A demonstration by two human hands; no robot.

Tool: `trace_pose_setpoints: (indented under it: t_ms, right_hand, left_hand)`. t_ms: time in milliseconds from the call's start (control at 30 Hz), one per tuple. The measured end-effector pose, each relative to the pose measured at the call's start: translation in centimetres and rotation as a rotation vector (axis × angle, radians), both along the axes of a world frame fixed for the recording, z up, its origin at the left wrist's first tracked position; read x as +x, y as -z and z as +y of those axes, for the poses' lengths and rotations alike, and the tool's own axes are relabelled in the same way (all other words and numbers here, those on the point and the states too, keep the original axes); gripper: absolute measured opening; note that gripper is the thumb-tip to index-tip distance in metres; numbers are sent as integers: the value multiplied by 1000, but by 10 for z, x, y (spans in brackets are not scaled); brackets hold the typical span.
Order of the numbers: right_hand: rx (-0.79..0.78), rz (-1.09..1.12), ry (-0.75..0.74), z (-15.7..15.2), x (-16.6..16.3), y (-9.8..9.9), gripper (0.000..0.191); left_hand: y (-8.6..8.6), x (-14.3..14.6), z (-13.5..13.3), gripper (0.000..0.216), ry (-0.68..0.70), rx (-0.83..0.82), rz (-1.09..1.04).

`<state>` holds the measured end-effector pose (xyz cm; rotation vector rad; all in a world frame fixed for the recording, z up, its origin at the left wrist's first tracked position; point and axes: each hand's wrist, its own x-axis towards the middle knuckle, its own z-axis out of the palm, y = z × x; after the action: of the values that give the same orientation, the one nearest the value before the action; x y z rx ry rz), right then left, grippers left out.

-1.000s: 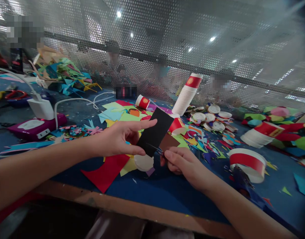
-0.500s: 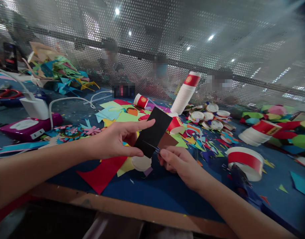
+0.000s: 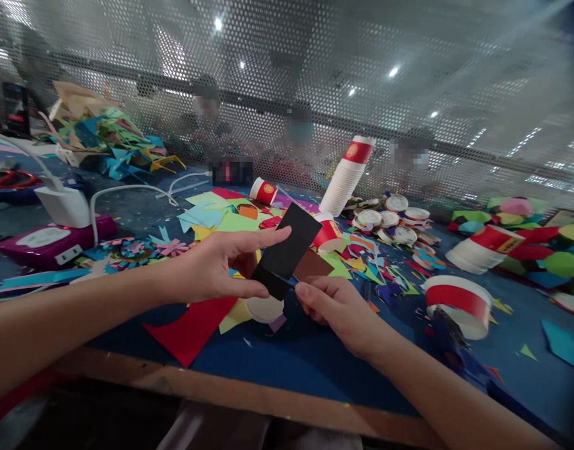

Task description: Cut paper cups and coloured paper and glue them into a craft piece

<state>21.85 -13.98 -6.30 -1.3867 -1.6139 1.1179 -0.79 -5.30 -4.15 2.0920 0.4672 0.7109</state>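
Note:
A piece of black paper (image 3: 294, 240) is held up over the table, pinched at its left side between the thumb and fingers of my left hand (image 3: 212, 261). My right hand (image 3: 336, 307) is closed round small scissors (image 3: 291, 284), whose handles are hidden by the fingers. The scissor blades lie across the lower part of the paper, and a cut line separates a lower strip from the rest. Behind the paper a brown sheet (image 3: 312, 266) shows. Below are a round white disc (image 3: 264, 309) and a red paper piece (image 3: 191, 331).
A tilted stack of paper cups (image 3: 346, 178) stands behind the hands. Right lie a cut cup ring (image 3: 459, 306) and a dark blue tool (image 3: 460, 356). Left are a purple power strip (image 3: 57, 240) with a white charger and a cable. Colourful scraps (image 3: 385, 265) cover much of the table.
The scissor blades have closed through the lower part of the black paper, and the strip below the cut now angles away. Both hands stay nearly in place.

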Motion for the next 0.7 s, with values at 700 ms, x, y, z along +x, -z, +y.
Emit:
trace_pose_setpoints:
  t_ms: [700]
  right_hand:
    - [-32,-5,-11,-2,-9,-6,55]
  left_hand:
    - [7,6,-5,81,37,-35,-29]
